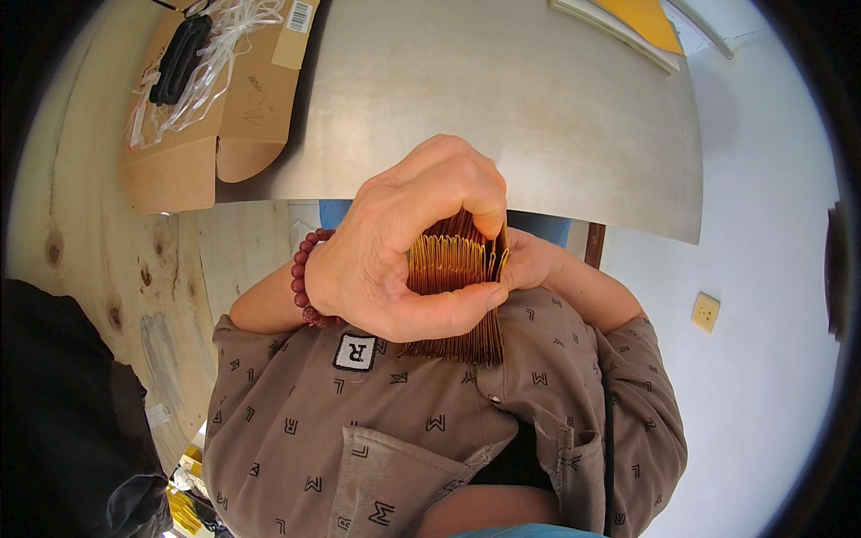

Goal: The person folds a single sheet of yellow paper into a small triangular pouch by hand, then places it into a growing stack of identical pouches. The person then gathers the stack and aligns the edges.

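Observation:
A thick stack of thin folded gold-brown sheets (pixel 448 273) is held upright close to my chest, its bright yellow folded edges facing up. Curved over it from the left, my left hand (pixel 381 238) is closed, with the thumb on the near side and the fingers on the far side. A dark red bead bracelet (pixel 301 280) circles that wrist. At the stack's right end, my right hand (pixel 531 258) presses against the last sheets and supports them. Most of its fingers are hidden behind the stack and my left hand.
A metal-topped table (pixel 502 99) lies just beyond my hands. An open cardboard box (pixel 256 108) at its left holds white plastic strips (pixel 224 67) and a black object (pixel 182 58). Papers (pixel 619 31) lie at the far right corner. Dark cloth (pixel 67 412) hangs at left.

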